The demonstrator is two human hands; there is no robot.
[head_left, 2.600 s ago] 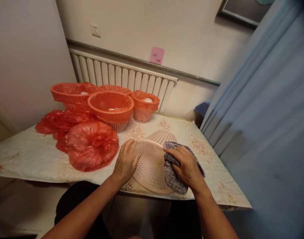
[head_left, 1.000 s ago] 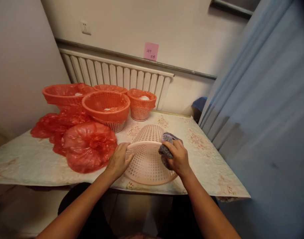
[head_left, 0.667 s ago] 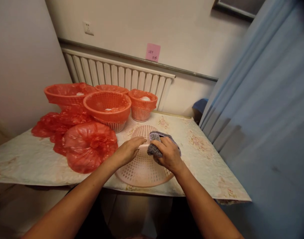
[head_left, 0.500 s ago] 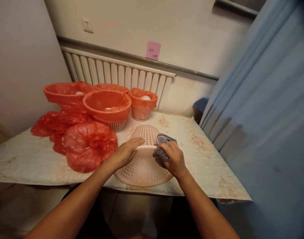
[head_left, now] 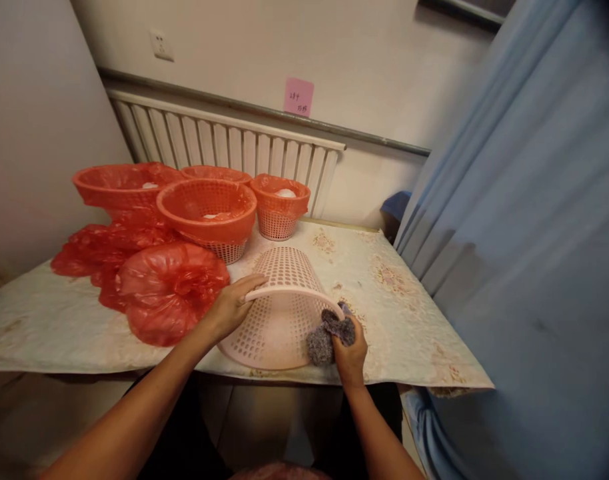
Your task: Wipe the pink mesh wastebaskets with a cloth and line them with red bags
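Observation:
A pale pink perforated basket [head_left: 289, 267] lies on its side on the table, its mouth facing me. My left hand [head_left: 232, 307] grips the rim at its upper left, fingers over the outside and closed on it. At the right side of the rim, my right hand [head_left: 352, 350] is closed around a crumpled grey cloth [head_left: 322, 343]. That cloth hangs partly inside the basket's mouth and touches the rim.
Several baskets lined with red bags, one of them a front basket [head_left: 207, 210], stand at the back left. Crumpled red bags [head_left: 172, 290] lie left of my left hand. Behind are a radiator [head_left: 224, 137] and, at right, a blue curtain [head_left: 499, 200].
My right hand has moved down along the right rim with the cloth. The basket has turned a little, and my left hand has shifted left with its rim. The view has shifted slightly.

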